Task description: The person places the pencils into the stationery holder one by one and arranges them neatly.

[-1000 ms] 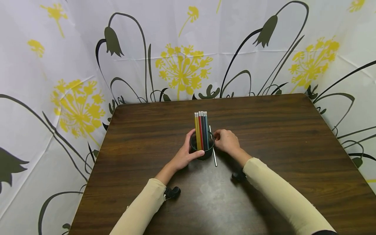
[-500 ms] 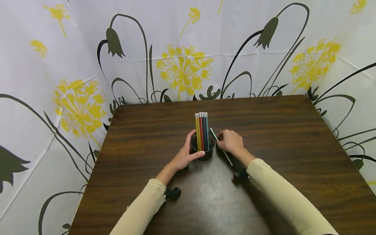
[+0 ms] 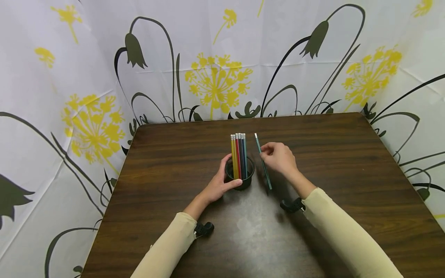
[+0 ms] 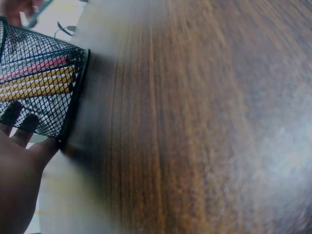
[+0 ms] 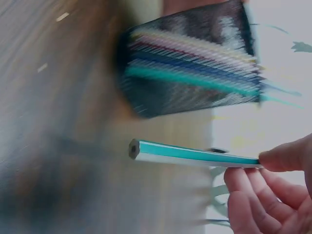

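A black mesh pencil cup (image 3: 240, 183) stands upright on the table, holding several pencils (image 3: 238, 154) in yellow, red, dark and blue. My left hand (image 3: 219, 184) grips the cup round its left side, thumb across the front. To the right of the cup, my right hand (image 3: 278, 157) pinches a teal pencil (image 3: 265, 173) between thumb and fingers. The pencil leans, its eraser end up and away. In the right wrist view its flat, unsharpened end (image 5: 134, 149) points toward the table. The left wrist view shows yellow and pink pencils (image 4: 36, 85) through the mesh.
The brown wood-grain table (image 3: 174, 146) extends around both hands. A white curtain (image 3: 215, 34) with yellow and dark green flowers hangs behind its far edge. Black wrist cameras (image 3: 204, 228) sit on both sleeves.
My right hand has lifted the pencil off the table beside the cup, moving right and up and turning it to a steeper lean. The left hand and cup have stayed put.
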Demonstrator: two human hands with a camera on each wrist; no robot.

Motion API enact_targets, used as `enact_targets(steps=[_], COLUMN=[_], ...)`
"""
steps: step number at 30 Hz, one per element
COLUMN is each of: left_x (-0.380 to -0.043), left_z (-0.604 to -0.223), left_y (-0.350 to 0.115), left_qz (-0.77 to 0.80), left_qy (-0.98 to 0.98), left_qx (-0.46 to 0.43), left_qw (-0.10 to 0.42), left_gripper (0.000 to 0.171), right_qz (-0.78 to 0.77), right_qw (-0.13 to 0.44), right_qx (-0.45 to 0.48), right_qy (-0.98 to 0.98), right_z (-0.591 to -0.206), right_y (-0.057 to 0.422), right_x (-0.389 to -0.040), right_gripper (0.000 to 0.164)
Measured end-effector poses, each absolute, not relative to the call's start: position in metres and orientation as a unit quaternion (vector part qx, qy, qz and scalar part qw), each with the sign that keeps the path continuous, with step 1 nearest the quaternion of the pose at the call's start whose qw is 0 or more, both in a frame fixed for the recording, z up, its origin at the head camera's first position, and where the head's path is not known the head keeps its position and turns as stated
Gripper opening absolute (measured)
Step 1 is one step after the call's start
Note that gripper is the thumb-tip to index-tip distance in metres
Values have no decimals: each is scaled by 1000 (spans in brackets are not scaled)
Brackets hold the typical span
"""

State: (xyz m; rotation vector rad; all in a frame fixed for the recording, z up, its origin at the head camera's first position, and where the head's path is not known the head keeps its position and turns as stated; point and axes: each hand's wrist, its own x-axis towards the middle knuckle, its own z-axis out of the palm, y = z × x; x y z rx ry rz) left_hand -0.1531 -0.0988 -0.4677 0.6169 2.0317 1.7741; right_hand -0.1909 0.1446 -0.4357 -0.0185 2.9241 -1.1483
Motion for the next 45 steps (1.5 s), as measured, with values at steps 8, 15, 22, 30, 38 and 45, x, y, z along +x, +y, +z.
enact_targets(steps=[8, 15, 22, 30, 38, 45], left_x=[-157, -162, -162, -161, -162, -161], left_z=[-478, -500, -500, -500, -502, -494], left_y=[-98, -100, -100, -100, -100, -100], left_qz=[632, 632, 638, 631, 625, 633], left_qy=[721, 724, 717, 721, 727, 716], left_qx=[220, 223, 230, 235, 237, 243], left_qw=[179, 167, 162, 163, 157, 165], left_gripper=[87, 87, 88, 85, 84, 86], right_qz=[-482, -545, -532, -485, -459, -440], right_qw=[-176, -242, -215, -201, -193, -184], right_qx=[-31, -93, -149, -167, -161, -141], right_qy=[858, 797, 805, 835, 852, 868], right_z=[-395, -380, -403, -425, -436, -442], right_y=[139, 119, 99, 84, 79, 77], right_x=[-182, -170, -169, -165, -165, -166], right_gripper=[16, 12, 17, 17, 13, 11])
